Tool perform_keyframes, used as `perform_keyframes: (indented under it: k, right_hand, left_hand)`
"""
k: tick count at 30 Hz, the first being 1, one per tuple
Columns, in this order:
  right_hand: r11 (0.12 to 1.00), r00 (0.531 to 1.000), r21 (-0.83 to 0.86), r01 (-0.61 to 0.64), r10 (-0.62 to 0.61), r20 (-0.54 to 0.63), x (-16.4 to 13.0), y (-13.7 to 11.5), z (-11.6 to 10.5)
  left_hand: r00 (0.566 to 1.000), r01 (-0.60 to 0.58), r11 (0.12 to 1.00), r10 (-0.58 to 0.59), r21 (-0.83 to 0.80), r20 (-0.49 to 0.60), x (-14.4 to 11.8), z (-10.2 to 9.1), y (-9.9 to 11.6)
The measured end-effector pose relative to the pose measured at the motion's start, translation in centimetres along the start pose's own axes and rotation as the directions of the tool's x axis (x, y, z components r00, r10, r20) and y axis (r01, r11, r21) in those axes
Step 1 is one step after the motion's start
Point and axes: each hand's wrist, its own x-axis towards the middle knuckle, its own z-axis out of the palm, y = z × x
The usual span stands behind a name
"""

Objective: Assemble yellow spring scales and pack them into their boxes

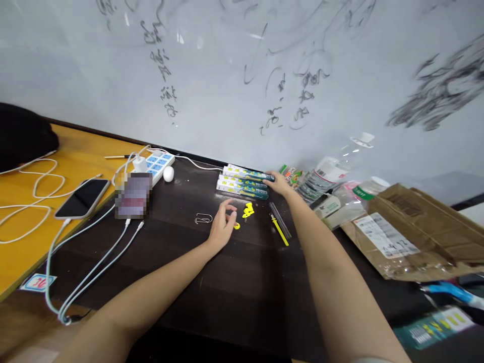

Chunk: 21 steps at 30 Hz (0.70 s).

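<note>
My left hand (222, 224) rests on the dark table (234, 282), its fingers curled beside small yellow clips (247, 210) and one yellow ring-shaped piece (237, 226). A silver paper clip (203, 218) lies just left of that hand. My right hand (278, 182) reaches farther back and touches the right end of a stack of three flat green-and-yellow boxes (244, 182). A yellow pen and a dark pen (280, 224) lie side by side between my forearms.
A white power strip (159, 165) with a charger, a white earbud case (168, 174), a phone (82, 197) and white cables sit at the left, partly on a yellow desk. Plastic bottles (328, 174), cardboard packaging (412, 229) and a blue tool (449, 291) crowd the right. A scribbled whiteboard stands behind.
</note>
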Motion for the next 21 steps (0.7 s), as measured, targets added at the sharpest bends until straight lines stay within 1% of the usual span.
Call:
perform_keyframes:
  k: [2, 4, 7, 10, 12, 14, 16, 18, 19, 21]
  right_hand:
    - [0.998, 0.998, -0.049, -0.038, 0.035, -0.053, -0.2, 0.0, 0.4]
    - [0.996, 0.991, -0.079, -0.049, 0.039, -0.126, -1.1, -0.7, 0.8]
    - [0.996, 0.983, -0.093, 0.002, -0.019, -0.184, -3.8, -2.8, 0.9]
    - [0.989, 0.98, -0.102, 0.103, -0.119, -0.162, -8.3, -5.5, 0.3]
    - [0.976, 0.977, -0.122, 0.178, -0.19, -0.094, -12.1, -7.1, -0.3]
    - [0.962, 0.972, -0.154, 0.223, -0.232, -0.045, -16.2, -8.1, -1.1]
    - [0.957, 0.97, -0.174, 0.231, -0.241, -0.038, -19.8, -8.5, -1.9]
    - [0.967, 0.974, -0.183, 0.18, -0.201, -0.101, -22.3, -8.2, -2.6]
    - [0.974, 0.975, -0.175, 0.142, -0.169, -0.147, -23.0, -8.0, -3.0]
    - [0.989, 0.963, -0.134, 0.057, -0.09, -0.253, -23.6, -7.4, -3.6]
  left_hand:
    - [1.0, 0.009, 1.0, -0.009, 0.003, 0.005, 0.0, 0.0, 0.1]
    - [1.0, 0.009, 1.0, -0.009, 0.007, 0.007, 0.0, 0.0, 0.1]
    - [1.0, 0.012, 1.0, -0.012, 0.005, 0.006, 0.0, 0.0, 0.2]
    - [1.0, 0.025, 0.999, -0.025, 0.022, 0.012, 0.1, 0.1, 0.4]
    - [1.0, 0.017, 0.999, -0.018, 0.029, 0.012, 0.2, 0.1, 0.5]
    - [1.0, 0.01, 0.999, -0.01, 0.043, -0.001, 0.2, 0.0, 0.6]
    - [1.0, -0.005, 0.997, 0.005, 0.077, 0.006, 0.3, 0.0, 0.7]
    - [1.0, -0.019, 0.993, 0.018, 0.115, 0.006, 0.3, -0.1, 0.7]
    - [1.0, -0.025, 0.991, 0.026, 0.129, -0.002, 0.3, -0.1, 0.7]
    - [0.999, -0.025, 0.987, 0.031, 0.162, -0.035, 0.4, -0.2, 0.7]
